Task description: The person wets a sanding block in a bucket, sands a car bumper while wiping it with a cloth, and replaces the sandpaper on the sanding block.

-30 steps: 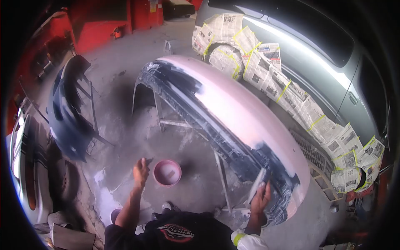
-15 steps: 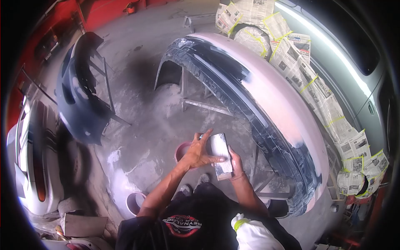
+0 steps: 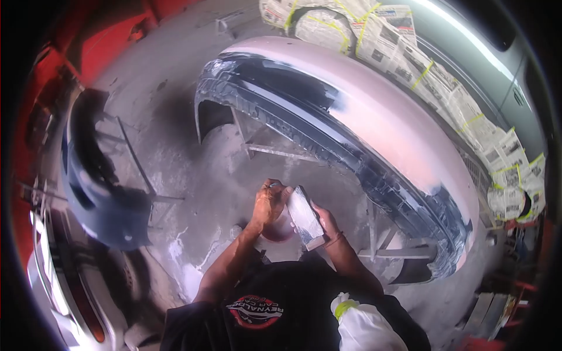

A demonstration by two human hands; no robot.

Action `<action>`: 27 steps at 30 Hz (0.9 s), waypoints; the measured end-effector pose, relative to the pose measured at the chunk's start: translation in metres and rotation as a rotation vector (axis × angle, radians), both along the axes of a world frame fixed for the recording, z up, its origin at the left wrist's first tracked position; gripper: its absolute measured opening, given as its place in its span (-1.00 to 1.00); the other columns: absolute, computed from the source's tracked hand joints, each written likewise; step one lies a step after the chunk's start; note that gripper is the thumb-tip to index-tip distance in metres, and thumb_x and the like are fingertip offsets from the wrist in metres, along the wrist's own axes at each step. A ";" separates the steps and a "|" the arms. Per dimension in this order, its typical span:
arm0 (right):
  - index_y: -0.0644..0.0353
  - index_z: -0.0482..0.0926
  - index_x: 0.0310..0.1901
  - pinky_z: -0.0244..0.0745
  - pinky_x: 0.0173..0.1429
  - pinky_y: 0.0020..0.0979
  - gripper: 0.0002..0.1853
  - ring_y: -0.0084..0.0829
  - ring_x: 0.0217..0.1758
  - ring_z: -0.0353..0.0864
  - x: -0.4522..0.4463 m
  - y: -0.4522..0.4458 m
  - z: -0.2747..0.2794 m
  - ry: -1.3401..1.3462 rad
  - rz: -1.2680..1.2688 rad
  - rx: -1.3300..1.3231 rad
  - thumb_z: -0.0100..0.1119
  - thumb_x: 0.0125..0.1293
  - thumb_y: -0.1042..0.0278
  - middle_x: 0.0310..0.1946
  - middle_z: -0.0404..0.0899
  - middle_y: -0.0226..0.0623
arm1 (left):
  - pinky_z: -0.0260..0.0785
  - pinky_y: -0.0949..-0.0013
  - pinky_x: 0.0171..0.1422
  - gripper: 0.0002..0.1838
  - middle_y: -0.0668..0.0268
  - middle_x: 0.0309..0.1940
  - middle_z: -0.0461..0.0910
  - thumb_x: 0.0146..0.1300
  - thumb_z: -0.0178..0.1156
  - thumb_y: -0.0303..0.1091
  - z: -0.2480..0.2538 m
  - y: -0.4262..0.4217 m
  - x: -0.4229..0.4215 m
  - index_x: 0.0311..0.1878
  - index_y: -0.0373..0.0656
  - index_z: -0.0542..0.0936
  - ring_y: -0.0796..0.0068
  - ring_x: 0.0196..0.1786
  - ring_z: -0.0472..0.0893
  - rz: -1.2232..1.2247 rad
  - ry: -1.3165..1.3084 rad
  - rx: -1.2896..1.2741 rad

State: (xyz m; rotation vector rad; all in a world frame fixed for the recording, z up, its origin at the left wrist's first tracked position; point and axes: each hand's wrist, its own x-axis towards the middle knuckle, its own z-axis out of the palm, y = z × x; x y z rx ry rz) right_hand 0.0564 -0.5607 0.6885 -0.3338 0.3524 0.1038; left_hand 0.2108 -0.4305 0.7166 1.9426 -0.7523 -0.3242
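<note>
My right hand [image 3: 328, 223] grips the right side of a flat rectangular block [image 3: 305, 217] with a pale, silvery face. The block is tilted, its top leaning left. Beside its upper left edge my left hand [image 3: 270, 202] is closed, fingers curled in; what they hold, if anything, I cannot make out. Under the hands on the floor stands a pinkish bucket [image 3: 278, 228], partly covered by the left hand and the block. Ahead and to the right is a large bumper [image 3: 374, 117], pale pink above with dark, scuffed patches.
The bumper rests on a metal stand [image 3: 281, 153]. At left is a dark bumper [image 3: 105, 205] on another stand, near a white bumper with a red light [image 3: 88, 298]. A car masked with newspaper [image 3: 404, 55] is at upper right. A white cloth [image 3: 369, 327] hangs at my front.
My left hand has gone from spread across the block to closed beside its upper left edge. The right hand keeps the block. My view has shifted and turned.
</note>
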 end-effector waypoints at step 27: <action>0.18 0.62 -0.07 0.49 -0.26 -0.26 -0.64 -0.36 -0.31 0.57 0.008 0.192 -0.367 1.056 -0.554 0.111 0.20 0.32 0.05 -0.40 0.53 -0.31 | 0.42 -0.07 0.30 -0.50 -0.23 0.07 0.60 0.40 0.06 -0.02 -0.430 0.096 0.043 0.17 -0.26 0.51 -0.21 0.13 0.63 -0.231 0.671 0.834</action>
